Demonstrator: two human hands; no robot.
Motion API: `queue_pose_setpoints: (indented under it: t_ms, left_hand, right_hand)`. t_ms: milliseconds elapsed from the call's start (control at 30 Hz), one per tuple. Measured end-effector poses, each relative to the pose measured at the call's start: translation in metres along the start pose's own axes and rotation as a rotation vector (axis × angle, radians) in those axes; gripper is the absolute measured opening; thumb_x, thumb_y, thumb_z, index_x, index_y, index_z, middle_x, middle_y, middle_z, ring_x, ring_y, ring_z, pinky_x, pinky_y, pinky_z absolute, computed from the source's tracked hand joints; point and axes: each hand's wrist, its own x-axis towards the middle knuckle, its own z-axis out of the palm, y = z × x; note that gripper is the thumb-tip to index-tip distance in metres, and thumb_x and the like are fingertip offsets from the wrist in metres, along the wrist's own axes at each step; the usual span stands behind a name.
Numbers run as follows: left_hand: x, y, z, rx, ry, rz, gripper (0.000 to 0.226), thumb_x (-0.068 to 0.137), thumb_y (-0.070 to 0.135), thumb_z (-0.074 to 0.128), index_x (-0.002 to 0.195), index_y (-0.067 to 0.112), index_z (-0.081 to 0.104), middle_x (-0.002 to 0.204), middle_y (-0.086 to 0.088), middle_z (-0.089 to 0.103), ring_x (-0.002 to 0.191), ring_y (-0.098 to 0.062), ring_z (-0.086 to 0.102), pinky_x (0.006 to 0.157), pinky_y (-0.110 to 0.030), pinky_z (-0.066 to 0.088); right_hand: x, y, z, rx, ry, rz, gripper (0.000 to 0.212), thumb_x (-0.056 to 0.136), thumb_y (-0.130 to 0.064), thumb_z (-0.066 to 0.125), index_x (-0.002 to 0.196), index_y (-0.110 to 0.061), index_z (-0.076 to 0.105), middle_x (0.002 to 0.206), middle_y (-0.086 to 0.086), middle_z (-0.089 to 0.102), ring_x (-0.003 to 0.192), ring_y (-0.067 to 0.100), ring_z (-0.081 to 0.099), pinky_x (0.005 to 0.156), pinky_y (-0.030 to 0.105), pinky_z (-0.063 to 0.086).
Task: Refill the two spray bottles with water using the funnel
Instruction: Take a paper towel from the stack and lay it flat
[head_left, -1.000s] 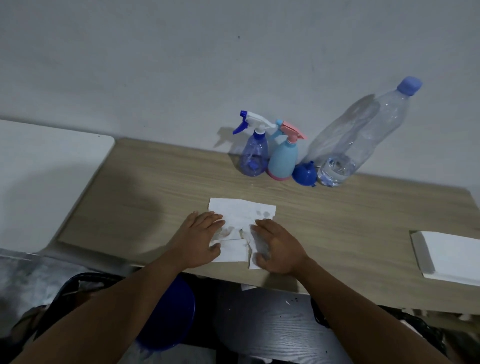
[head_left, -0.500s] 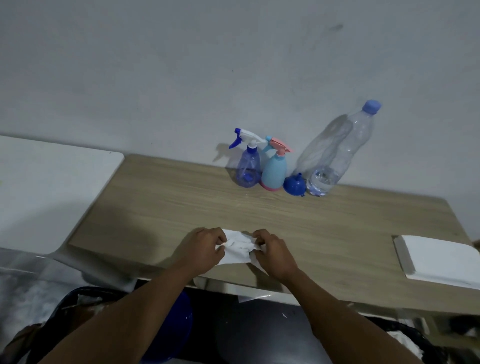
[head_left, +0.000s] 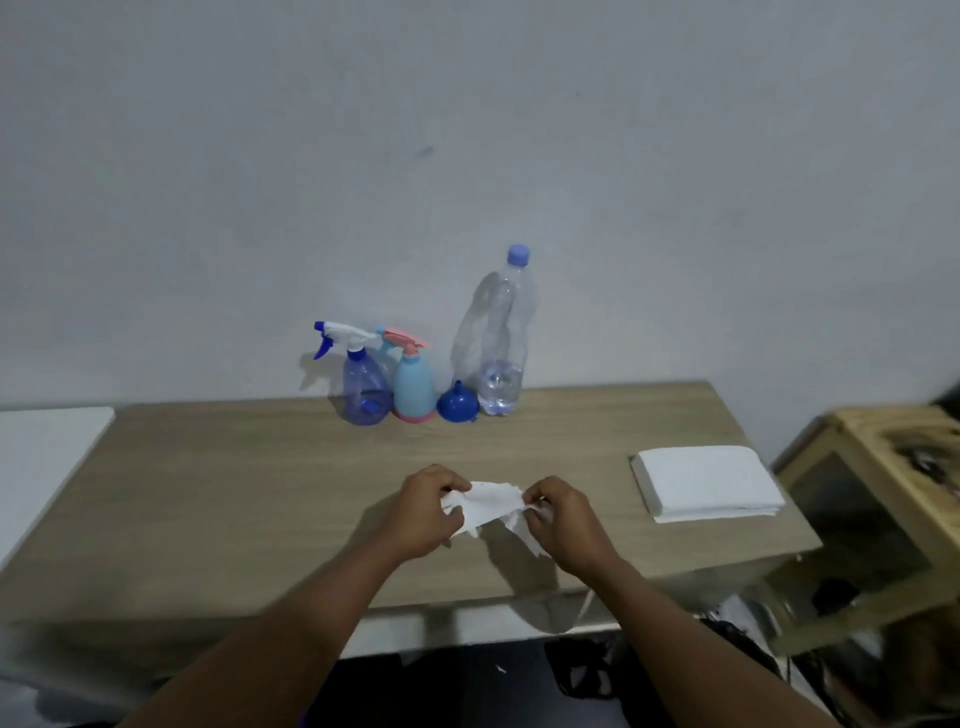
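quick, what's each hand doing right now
Left hand: closed, pinching one end of the crumpled paper towel.
Right hand: closed, pinching the other end of it.

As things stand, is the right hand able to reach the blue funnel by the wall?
Likely yes, once freed: nothing stands between the right hand and the funnel, but it and the left hand pinch the crumpled tissue.

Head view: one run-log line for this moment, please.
left hand: grips tissue | right hand: grips tissue | purple spray bottle, blue spray bottle, funnel, water bottle: untouched by wall
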Motion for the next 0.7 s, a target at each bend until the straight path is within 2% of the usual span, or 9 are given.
queue_pose_setpoints:
  t_ms: [67, 133, 233, 300, 367, 467, 533, 600, 700]
  left_hand:
    - [0.008, 0.032, 0.032, -0.027, -0.047, 0.008, 0.038, 0.065, 0.014, 0.061, 0.1, 0.014, 0.074, 0.102, 0.002, 0.067, 0.091, -0.011, 0.065, 0.08, -0.01, 0.047]
    - [0.009, 0.067, 0.07, -0.073, -0.106, -0.028, 0.033, 0.071, 0.008, 0.065, 0.102, 0.018, 0.073, 0.102, 0.001, 0.069, 0.087, -0.011, 0.067, 0.075, -0.014, 0.05]
    - [0.001, 0.113, 0.139, -0.13, -0.161, -0.1, 0.027, 0.076, 0.0, 0.067, 0.096, 0.019, 0.07, 0.084, 0.002, 0.07, 0.066, 0.003, 0.062, 0.06, -0.009, 0.044]
    - [-0.009, 0.136, 0.191, -0.124, -0.168, -0.151, 0.019, 0.077, 0.001, 0.068, 0.09, 0.015, 0.07, 0.078, 0.007, 0.067, 0.063, 0.005, 0.06, 0.057, -0.005, 0.041]
    - [-0.021, 0.15, 0.245, -0.111, -0.184, -0.216, 0.018, 0.075, 0.003, 0.07, 0.079, 0.02, 0.068, 0.071, 0.013, 0.063, 0.061, 0.0, 0.057, 0.057, -0.007, 0.039]
    - [-0.043, 0.16, 0.322, -0.133, -0.247, -0.339, 0.032, 0.073, 0.002, 0.072, 0.063, 0.03, 0.059, 0.066, 0.01, 0.06, 0.061, -0.006, 0.054, 0.063, -0.02, 0.043]
    - [-0.055, 0.166, 0.362, -0.132, -0.324, -0.406, 0.025, 0.075, 0.005, 0.074, 0.069, 0.027, 0.064, 0.07, 0.006, 0.063, 0.06, -0.001, 0.053, 0.062, -0.017, 0.043]
    - [-0.063, 0.17, 0.396, -0.149, -0.382, -0.461, 0.016, 0.079, 0.006, 0.072, 0.089, 0.019, 0.073, 0.088, 0.001, 0.071, 0.07, -0.004, 0.059, 0.068, -0.013, 0.045]
    - [-0.065, 0.172, 0.434, -0.166, -0.467, -0.522, 0.032, 0.082, 0.002, 0.064, 0.112, 0.012, 0.07, 0.117, -0.003, 0.068, 0.089, -0.011, 0.063, 0.081, -0.015, 0.048]
  right_hand:
    - [-0.018, 0.031, -0.032, -0.008, 0.016, 0.009, 0.019, 0.08, -0.007, 0.07, 0.098, -0.013, 0.068, 0.099, 0.0, 0.064, 0.087, 0.01, 0.058, 0.074, 0.0, 0.037]
    - [-0.042, 0.068, -0.065, 0.01, 0.039, 0.055, 0.023, 0.078, -0.006, 0.068, 0.1, -0.012, 0.066, 0.101, 0.0, 0.062, 0.089, 0.01, 0.058, 0.076, 0.0, 0.037]
    - [-0.084, 0.128, -0.107, 0.027, 0.078, 0.155, 0.023, 0.078, 0.0, 0.064, 0.096, -0.013, 0.064, 0.102, 0.002, 0.059, 0.089, 0.012, 0.058, 0.077, 0.001, 0.037]
    - [-0.117, 0.17, -0.126, 0.036, 0.079, 0.221, 0.022, 0.082, 0.001, 0.061, 0.092, -0.019, 0.061, 0.101, 0.002, 0.058, 0.088, 0.012, 0.058, 0.076, 0.004, 0.038]
    - [-0.153, 0.208, -0.139, 0.052, 0.096, 0.315, 0.027, 0.086, 0.0, 0.059, 0.086, -0.027, 0.058, 0.092, -0.005, 0.059, 0.08, 0.007, 0.058, 0.07, 0.013, 0.043]
    - [-0.2, 0.252, -0.149, 0.105, 0.102, 0.494, 0.03, 0.087, 0.0, 0.058, 0.081, -0.029, 0.054, 0.073, -0.008, 0.058, 0.062, 0.0, 0.055, 0.058, 0.02, 0.042]
    - [-0.223, 0.274, -0.154, 0.124, 0.098, 0.591, 0.027, 0.086, 0.001, 0.062, 0.079, -0.023, 0.055, 0.07, -0.005, 0.06, 0.06, 0.001, 0.054, 0.055, 0.018, 0.041]
    - [-0.238, 0.295, -0.156, 0.154, 0.099, 0.684, 0.027, 0.085, 0.002, 0.064, 0.076, -0.022, 0.057, 0.071, -0.004, 0.062, 0.062, 0.008, 0.056, 0.054, 0.016, 0.04]
    - [-0.248, 0.319, -0.159, 0.146, 0.086, 0.706, 0.02, 0.084, -0.001, 0.069, 0.086, -0.02, 0.063, 0.088, -0.001, 0.065, 0.074, 0.008, 0.06, 0.061, 0.011, 0.041]
